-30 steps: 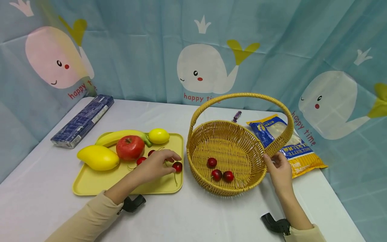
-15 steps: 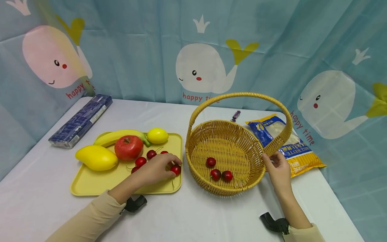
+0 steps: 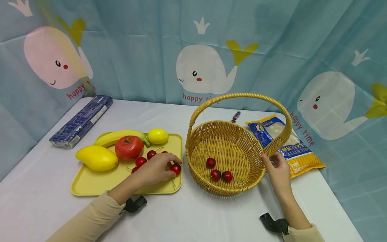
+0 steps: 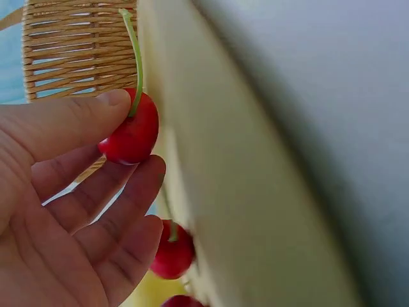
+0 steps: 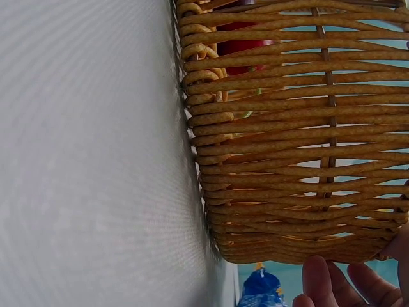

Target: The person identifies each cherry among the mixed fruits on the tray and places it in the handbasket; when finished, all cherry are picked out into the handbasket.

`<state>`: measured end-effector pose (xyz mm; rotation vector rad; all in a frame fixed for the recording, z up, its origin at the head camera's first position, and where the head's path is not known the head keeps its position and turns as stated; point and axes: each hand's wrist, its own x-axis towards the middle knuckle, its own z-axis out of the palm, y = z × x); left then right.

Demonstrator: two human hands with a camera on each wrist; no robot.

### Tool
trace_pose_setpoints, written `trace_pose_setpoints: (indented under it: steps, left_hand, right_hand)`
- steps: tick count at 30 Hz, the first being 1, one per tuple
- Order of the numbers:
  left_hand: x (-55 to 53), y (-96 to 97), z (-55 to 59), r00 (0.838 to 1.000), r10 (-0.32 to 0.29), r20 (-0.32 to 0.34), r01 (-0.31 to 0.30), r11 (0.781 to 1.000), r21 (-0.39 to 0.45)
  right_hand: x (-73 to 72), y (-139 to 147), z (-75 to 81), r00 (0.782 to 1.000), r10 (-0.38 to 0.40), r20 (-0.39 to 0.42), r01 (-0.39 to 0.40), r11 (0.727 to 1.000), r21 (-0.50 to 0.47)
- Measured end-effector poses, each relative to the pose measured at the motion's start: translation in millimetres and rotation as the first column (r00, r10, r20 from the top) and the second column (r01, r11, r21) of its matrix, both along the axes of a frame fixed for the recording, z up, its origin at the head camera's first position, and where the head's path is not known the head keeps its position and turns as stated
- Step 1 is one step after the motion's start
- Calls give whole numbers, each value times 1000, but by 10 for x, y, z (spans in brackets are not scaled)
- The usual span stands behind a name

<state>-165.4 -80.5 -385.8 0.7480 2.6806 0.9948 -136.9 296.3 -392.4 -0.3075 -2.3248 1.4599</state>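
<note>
Over the right end of a yellow tray (image 3: 99,188), my left hand (image 3: 156,170) pinches a red cherry (image 4: 135,131) between thumb and fingertips. The cherry's green stem points away from the palm in the left wrist view. More cherries (image 3: 140,161) lie on the tray around and partly under that hand. To the right stands a wicker basket (image 3: 239,148) with an arched handle, holding three cherries (image 3: 216,174). My right hand (image 3: 278,171) grips the basket's right rim at the foot of the handle; its fingers show below the weave in the right wrist view.
The tray also bears a mango (image 3: 96,158), a banana (image 3: 121,136), a red apple-like fruit (image 3: 129,148) and a lemon (image 3: 158,136). A dark blue box (image 3: 81,121) lies back left. Behind the basket are a purple-wrapped candy (image 3: 236,116) and a blue-and-yellow food bag (image 3: 297,148).
My left hand has lowered slightly onto the cherry near the tray's right edge and closed thumb and fingers on it. My right hand keeps its grip on the basket.
</note>
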Motion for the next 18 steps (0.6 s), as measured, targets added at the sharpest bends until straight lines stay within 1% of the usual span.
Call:
trace_pose_setpoints:
  steps: [4, 8, 11, 14, 18]
  left_hand:
    - [23, -42, 103, 999, -15, -40, 16, 999, 41]
    - [61, -85, 259, 995, -37, -95, 47, 994, 100]
    - [96, -75, 394, 985, -65, -159, 85, 989, 124]
    - [144, -27, 523, 972, -86, -221, 116, 985, 128]
    - [205, 99, 655, 961, -119, -251, 160, 976, 148]
  right_hand:
    - [-1, 4, -8, 1000, 1, 3, -1, 1000, -1]
    - [-6, 5, -8, 1000, 4, -2, -4, 1000, -2]
    - [-9, 4, -6, 1000, 4, -9, -4, 1000, -6]
    - [-5, 2, -8, 1000, 4, -12, -4, 1000, 0]
    - [-2, 5, -18, 1000, 0, -12, 0, 1000, 12]
